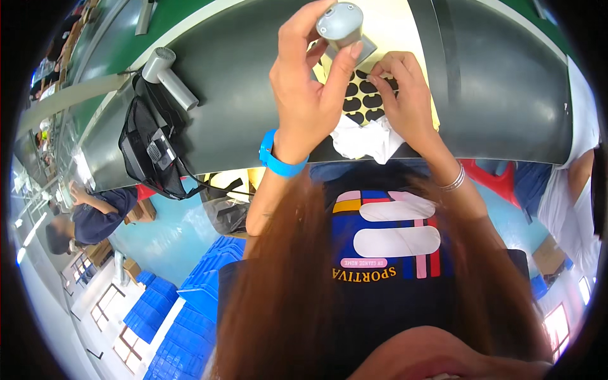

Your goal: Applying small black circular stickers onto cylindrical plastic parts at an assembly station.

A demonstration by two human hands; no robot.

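Note:
My left hand (310,82), with a blue wristband, holds up a small grey cylindrical part (340,22) between thumb and fingers. Just to its right, my right hand (405,95), with a silver bracelet, pinches its fingertips on a black pad at the upper edge of a yellow sheet (362,101) that carries several rounded black pads. The sheet lies on the dark work surface (506,82), partly hidden by both hands. A crumpled white cloth (364,140) lies below the sheet, near the table's edge.
A grey hair-dryer-shaped tool (166,73) and a black bag with cables (149,145) rest on the surface's left end. Stacked blue crates (190,304) stand on the floor. One person (95,209) is at the left, another (570,190) at the right.

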